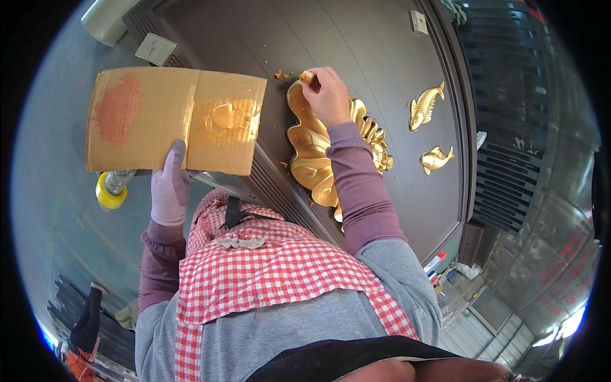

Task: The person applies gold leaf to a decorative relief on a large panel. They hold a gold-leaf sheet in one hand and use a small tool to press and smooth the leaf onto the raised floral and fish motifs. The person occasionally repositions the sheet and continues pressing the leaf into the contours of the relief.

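Observation:
My left hand point(170, 184), in a pale glove, grips a folded cardboard sheet point(156, 89) by its lower edge, thumb on top. On the sheet are a dull red patch at left and a wet gold paint smear at right. My bare right hand point(328, 99) pinches a small orange, spongy-looking piece point(307, 77) against the upper edge of a gold lotus-leaf relief point(310, 143). The relief is raised on a dark brown panel point(375, 51). My right forearm covers part of it. Orange crumbs point(280, 74) lie beside its upper end.
Two gold fish reliefs, one upper point(425, 108) and one lower point(436, 160), sit on the panel's right. Small boxes rest at its upper left point(156, 49) and upper right point(419, 23). A yellow-rimmed roll point(111, 191) shows below the cardboard. Dark slatted pieces point(509, 184) stand beyond the panel.

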Demonstrator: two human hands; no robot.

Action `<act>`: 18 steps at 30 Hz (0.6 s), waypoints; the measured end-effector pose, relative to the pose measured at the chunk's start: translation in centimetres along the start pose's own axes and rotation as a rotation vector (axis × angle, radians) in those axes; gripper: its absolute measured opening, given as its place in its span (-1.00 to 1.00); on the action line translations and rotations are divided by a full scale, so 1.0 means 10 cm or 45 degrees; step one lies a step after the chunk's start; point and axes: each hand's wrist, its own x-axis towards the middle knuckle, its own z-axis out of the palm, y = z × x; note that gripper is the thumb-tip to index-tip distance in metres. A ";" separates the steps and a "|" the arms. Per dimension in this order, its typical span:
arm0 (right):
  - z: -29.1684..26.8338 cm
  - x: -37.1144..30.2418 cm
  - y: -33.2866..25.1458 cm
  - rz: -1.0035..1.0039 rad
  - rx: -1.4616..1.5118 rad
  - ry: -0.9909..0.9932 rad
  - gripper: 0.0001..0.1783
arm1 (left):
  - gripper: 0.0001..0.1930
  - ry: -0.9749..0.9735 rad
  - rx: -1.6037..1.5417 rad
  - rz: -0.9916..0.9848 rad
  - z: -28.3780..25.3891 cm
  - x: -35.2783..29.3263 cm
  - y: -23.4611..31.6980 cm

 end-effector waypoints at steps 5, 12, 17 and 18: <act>-0.21 -0.14 0.10 0.072 -0.127 -0.072 -0.75 | -0.40 -0.055 0.274 0.179 -0.08 -0.03 0.00; -0.64 -0.59 0.02 0.429 -0.132 -0.272 -0.73 | -0.46 0.049 0.458 0.256 -0.04 -0.08 -0.13; -0.45 -0.20 0.04 0.179 0.086 0.014 -0.76 | -0.43 0.010 0.434 0.257 -0.06 -0.01 -0.08; -0.42 -0.14 0.03 0.135 0.056 -0.049 -0.77 | -0.42 0.002 0.429 0.266 -0.06 0.00 -0.07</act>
